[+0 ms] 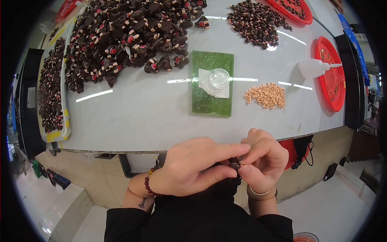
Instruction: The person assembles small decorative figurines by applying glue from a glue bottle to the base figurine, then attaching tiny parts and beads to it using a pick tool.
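1. A pale, glossy table [141, 129] spans the view; the person works at its near edge.
2. A broad heap of dark brown pieces [133, 32] with red and cream parts covers the table's far left.
3. The left hand [189, 165] lies on the piece's left, its index finger and thumb pointing right and pinching a small dark piece [234, 164] between their tips.
4. The right hand [264, 159] stands opposite, its other fingers curled, thumb and index tips together at the piece's right side; whether they pinch the piece or something tinier, one cannot tell.
5. A green board [201, 107] lies flat beyond the hands, topped by a clear round dish [219, 78].
6. A low heap of beige bits [266, 97] sits right of the board, nearer the right hand.
7. The dark piece itself is between both hands, touching both; fingers hide its long axis.
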